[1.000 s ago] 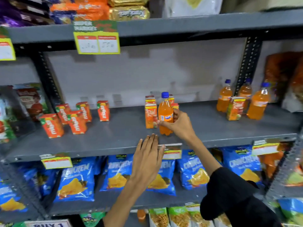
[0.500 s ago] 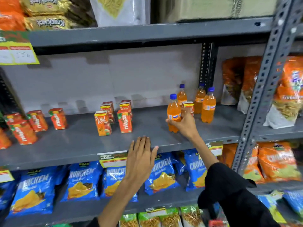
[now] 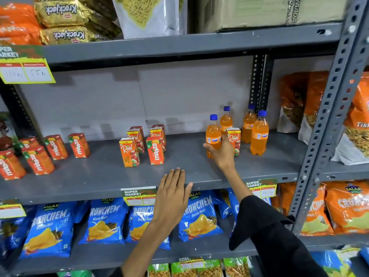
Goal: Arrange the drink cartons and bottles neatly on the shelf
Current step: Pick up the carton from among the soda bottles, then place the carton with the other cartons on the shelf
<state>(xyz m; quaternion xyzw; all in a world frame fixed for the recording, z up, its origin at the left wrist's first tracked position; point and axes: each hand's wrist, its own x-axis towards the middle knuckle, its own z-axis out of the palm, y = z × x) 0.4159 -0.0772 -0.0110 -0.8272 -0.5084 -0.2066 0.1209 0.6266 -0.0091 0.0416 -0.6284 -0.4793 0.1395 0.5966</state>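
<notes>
Fanta bottle [image 3: 213,134], orange with a blue cap, stands right of centre in the frame, held low on its body by the right hand [image 3: 221,154], whose fingers wrap its lower half; whether its base rests on the grey metal shelf [image 3: 99,176] cannot be told. Just to its right a lone Real carton [image 3: 234,140] stands touching or almost touching the hand, and three more Fanta bottles [image 3: 259,134] are grouped behind and to the right, so the bottle in hand looks about to join that group. The left hand [image 3: 173,194] lies flat and open-fingered on the shelf's front edge at lower centre, holding nothing. The job seems only partly done: a small cluster of Real and Maaza cartons [image 3: 143,144] sits mid-shelf in uneven ranks, another loose scatter of Maaza cartons [image 3: 40,154] is turned at odd angles at the left, and the stray carton among the bottles still needs sorting. Above, the upper shelf carries Krackjack packs [image 3: 60,17] and a cardboard box [image 3: 269,11]; below hang blue Crunchem bags [image 3: 107,220], with orange snack bags [image 3: 349,204] at the right beyond a perforated upright [image 3: 327,116].
</notes>
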